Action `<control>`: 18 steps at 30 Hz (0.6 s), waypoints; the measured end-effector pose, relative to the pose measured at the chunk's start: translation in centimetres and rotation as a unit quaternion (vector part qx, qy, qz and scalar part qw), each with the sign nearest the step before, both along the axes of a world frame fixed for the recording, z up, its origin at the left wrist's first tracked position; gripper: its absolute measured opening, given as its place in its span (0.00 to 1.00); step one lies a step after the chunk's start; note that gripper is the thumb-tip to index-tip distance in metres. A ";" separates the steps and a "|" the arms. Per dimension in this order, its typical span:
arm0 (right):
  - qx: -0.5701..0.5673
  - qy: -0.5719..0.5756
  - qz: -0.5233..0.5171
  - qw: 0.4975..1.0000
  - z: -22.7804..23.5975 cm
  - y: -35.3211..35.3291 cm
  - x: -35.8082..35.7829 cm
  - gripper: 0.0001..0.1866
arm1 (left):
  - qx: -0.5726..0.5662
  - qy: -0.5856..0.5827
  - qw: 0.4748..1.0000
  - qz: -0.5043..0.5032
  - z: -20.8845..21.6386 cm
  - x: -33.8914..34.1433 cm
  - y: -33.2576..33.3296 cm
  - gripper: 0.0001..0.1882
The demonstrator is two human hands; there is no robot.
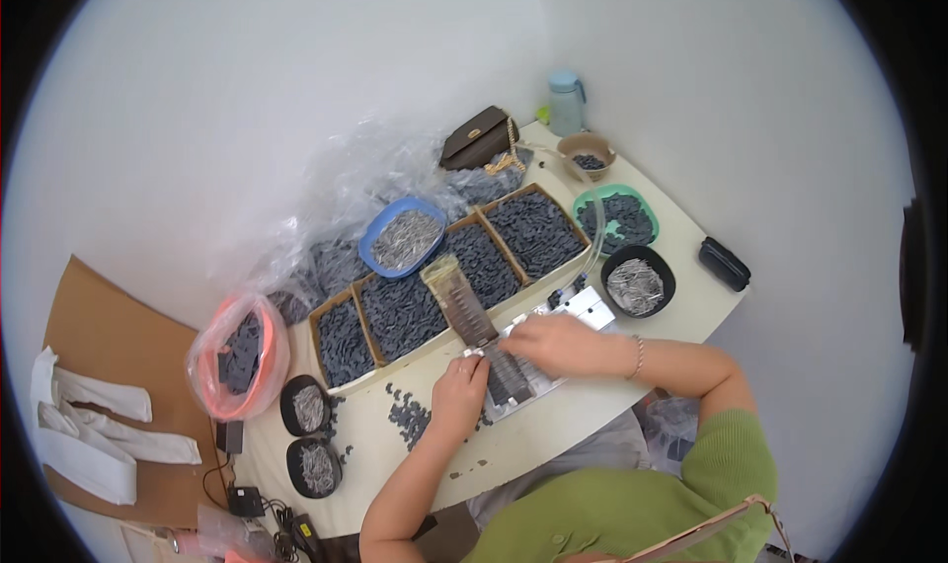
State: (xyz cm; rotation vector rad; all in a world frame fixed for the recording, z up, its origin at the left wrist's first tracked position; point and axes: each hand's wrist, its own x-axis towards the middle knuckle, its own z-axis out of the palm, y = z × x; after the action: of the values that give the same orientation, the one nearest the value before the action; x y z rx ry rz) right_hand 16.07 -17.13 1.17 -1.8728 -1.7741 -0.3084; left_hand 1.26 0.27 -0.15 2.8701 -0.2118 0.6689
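Note:
A metal fixture [543,380] lies on the white table in front of me, with a dark slotted block [510,377] along its left part. A clear, ribbed rectangular tray [459,301] slants up from the block's far end. My left hand [461,397] is closed at the fixture's left edge, its fingertips against the corner by the tray. Over the block's far end, my right hand [563,346] bends with its fingers pinched together. Whatever lies between the fingers of either hand is too small or hidden to make out.
Behind the fixture, a divided cardboard box [434,338] holds small dark pieces. A blue basin [363,245] of metal pins rests on it. Right are a green basin [647,204] and black bowl [671,284]; left, two black bowls [289,427] and a bag-lined pink basin [202,390]. Loose pieces [407,415] lie nearby.

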 end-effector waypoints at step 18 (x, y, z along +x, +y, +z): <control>-0.109 0.120 -0.390 0.907 -0.6 -7.4 19.7 0.09 | 0.022 0.038 0.999 0.003 0.9 -3.1 -0.7 0.18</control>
State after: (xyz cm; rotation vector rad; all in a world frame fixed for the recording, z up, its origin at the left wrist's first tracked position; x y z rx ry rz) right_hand 35.79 -24.48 0.52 -2.5936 -0.8542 -0.1485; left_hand -1.80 -0.47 0.74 2.9335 -0.2084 0.5619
